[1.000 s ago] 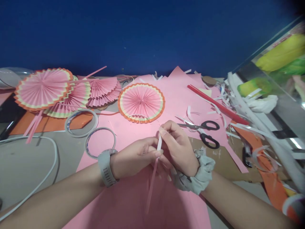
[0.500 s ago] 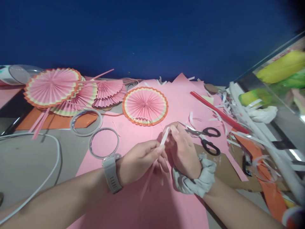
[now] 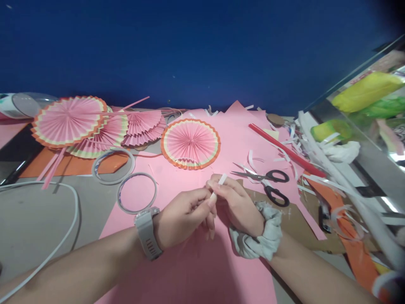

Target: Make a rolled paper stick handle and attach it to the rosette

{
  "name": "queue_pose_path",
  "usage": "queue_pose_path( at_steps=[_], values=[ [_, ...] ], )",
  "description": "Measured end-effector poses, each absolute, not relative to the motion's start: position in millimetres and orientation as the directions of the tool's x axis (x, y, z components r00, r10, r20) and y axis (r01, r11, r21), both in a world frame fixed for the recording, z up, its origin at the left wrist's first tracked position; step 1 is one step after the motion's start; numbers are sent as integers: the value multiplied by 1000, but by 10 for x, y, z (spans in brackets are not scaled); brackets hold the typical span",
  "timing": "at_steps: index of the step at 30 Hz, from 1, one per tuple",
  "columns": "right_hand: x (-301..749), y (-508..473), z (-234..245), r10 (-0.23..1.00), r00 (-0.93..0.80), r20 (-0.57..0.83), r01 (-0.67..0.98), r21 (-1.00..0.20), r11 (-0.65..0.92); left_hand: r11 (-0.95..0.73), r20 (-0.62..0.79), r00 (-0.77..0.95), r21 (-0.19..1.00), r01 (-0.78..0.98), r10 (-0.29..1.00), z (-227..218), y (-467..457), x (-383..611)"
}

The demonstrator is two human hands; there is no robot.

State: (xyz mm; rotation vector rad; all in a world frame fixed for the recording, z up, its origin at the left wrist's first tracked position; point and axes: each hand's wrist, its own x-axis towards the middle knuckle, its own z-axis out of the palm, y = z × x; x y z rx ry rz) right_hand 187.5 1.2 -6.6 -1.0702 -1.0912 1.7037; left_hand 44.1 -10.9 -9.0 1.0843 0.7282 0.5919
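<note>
My left hand (image 3: pixel 183 217), with a grey watch at its wrist, pinches the lower end of a narrow white strip (image 3: pixel 222 179) between thumb and fingers. Close against it, my right hand (image 3: pixel 238 204) grips the same strip higher up, and the tip sticks out above its thumb. A pale scrunchie circles my right wrist. Both hands are over a large pink sheet (image 3: pixel 190 274). Just beyond them lies a round pleated pink paper fan (image 3: pixel 190 143) with a yellow and orange rim. Black-handled scissors (image 3: pixel 268 176) lie partly spread to the right of my right hand.
More paper fans (image 3: pixel 69 120) are piled at the left. Two tape rolls (image 3: pixel 155 190) lie before them, with a white cable (image 3: pixel 76 202) nearer me. Paper scraps, a red strip (image 3: pixel 287 150) and a white tube (image 3: pixel 344 177) crowd the right. A blue panel (image 3: pixel 190 50) stands behind.
My right thumb and fingers have closed onto the white strip, covering its middle. A pink strip hanging below my left hand no longer shows clearly. The view has shifted slightly.
</note>
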Motion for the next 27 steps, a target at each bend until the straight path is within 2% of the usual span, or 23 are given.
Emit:
queue_pose_path(
  at_steps=[3,8,14,18,23,25,27],
  values=[
    [1875,30,-80,929,-246,-278,-307,-887,-346,369,-240,633,926,-78,736,-92,-111,443],
    [1869,51,-89,957,-179,-228,-430,-857,-284,373,-257,637,926,-53,727,-61,-94,439],
    [1852,52,-86,966,-154,-208,-373,-893,-252,372,-268,609,927,-48,747,-54,-116,449],
    [1855,101,-77,967,-130,-219,-446,-858,-254,374,-287,584,927,-31,760,-59,-154,451],
    [1869,169,-59,960,-111,-257,-503,-819,-277,296,-258,586,955,31,768,-57,-156,444],
    [1856,150,-66,965,-73,-251,-480,-840,-254,289,-271,563,955,58,781,-47,-145,441],
    [1833,91,-79,984,34,-173,-383,-912,-147,307,-293,516,950,59,805,-29,-132,436]
  ],
)
